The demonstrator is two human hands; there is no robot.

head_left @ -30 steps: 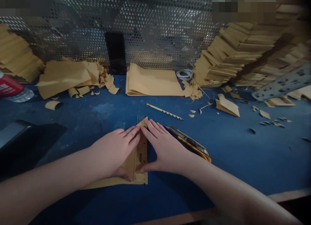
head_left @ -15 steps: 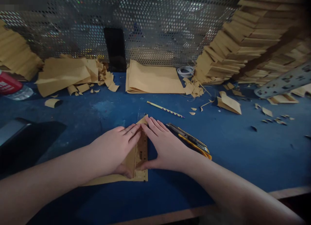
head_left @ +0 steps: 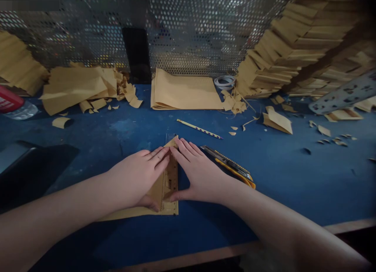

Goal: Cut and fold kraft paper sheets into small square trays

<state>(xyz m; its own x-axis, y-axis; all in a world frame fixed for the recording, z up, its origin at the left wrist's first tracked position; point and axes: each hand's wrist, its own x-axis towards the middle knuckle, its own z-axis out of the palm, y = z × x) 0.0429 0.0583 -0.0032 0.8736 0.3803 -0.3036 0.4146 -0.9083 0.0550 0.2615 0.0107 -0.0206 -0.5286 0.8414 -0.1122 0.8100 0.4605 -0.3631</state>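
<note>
My left hand (head_left: 136,176) rests on a sheet of brown kraft paper (head_left: 123,214), its fingers stretched toward the far corner and its thumb apart near the front edge. A clear ruler (head_left: 168,182) lies upright along the paper's right side. My right hand (head_left: 196,172) has its fingers extended at the ruler's right edge, the fingertips touching the paper's far end and the thumb on the lower part of the ruler. The two hands' fingertips meet there. Part of the sheet is hidden under my left hand. A yellow and black utility knife (head_left: 230,166) lies just beyond my right hand.
A pencil (head_left: 199,129) lies on the blue table (head_left: 279,185) ahead of my hands. Behind it sit a folded paper stack (head_left: 188,92), paper scraps (head_left: 126,89), a tape roll (head_left: 225,82) and a dark phone (head_left: 136,54). Tall paper stacks (head_left: 282,48) stand right; a red-capped bottle (head_left: 17,105) stands left.
The whole view has shifted slightly upward. My right thumb has moved a little right and up along the ruler; both hands otherwise keep their place on the paper.
</note>
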